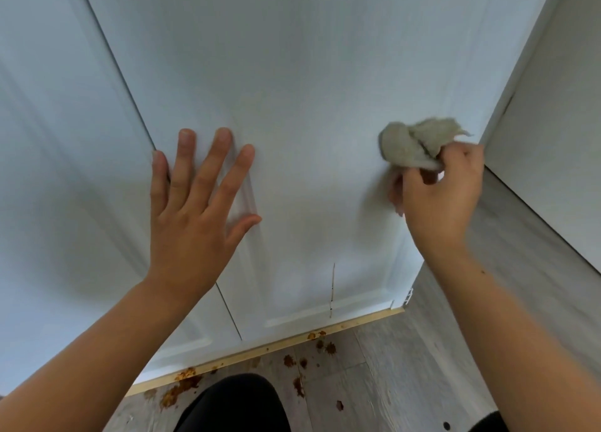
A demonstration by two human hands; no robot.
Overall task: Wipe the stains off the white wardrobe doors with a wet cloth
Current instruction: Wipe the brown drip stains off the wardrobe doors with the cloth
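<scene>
A white wardrobe door [312,73] fills the view, with a second white door [58,138] to its left across a dark gap. My left hand [195,210] presses flat on the door near its left edge, fingers spread and straight. My right hand [439,190] grips a bunched grey-beige cloth [413,142] and holds it against the door near its right edge. A thin brown drip stain [332,291] runs down the lower part of the door.
Brown splatters [182,386] lie on the grey wood-look floor [390,366] and along the wooden base strip [292,342] under the doors. A white side panel [553,155] stands at the right. My dark-clad knee [234,405] is at the bottom.
</scene>
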